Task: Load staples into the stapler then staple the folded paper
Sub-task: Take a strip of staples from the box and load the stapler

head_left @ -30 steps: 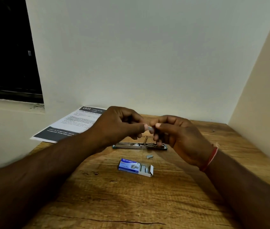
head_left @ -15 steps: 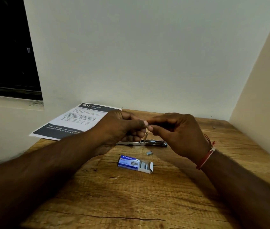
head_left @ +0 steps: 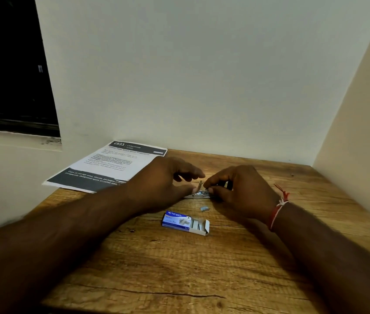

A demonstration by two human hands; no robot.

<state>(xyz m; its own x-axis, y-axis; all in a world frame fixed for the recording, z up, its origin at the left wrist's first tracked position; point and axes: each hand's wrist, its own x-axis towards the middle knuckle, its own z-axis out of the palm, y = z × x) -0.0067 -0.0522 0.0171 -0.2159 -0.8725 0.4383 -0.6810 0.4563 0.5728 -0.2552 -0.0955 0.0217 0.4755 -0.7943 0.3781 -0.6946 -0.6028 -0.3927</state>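
An opened metal stapler lies flat on the wooden table, mostly hidden behind my two hands. My left hand rests on its left part, thumb against the metal, fingers spread above. My right hand pinches a small strip of staples with thumb and forefinger right at the stapler's channel. A blue staple box lies open in front, staples showing at its right end. A loose piece of staples sits between box and stapler. The printed paper lies at the back left.
White walls close the table at the back and on the right. The paper overhangs the table's left edge near a dark window opening. A red thread bracelet circles my right wrist.
Both hands have dropped from above the stapler down onto it. The staple strip, held between both hands before, is now in my right fingers at the stapler's channel.
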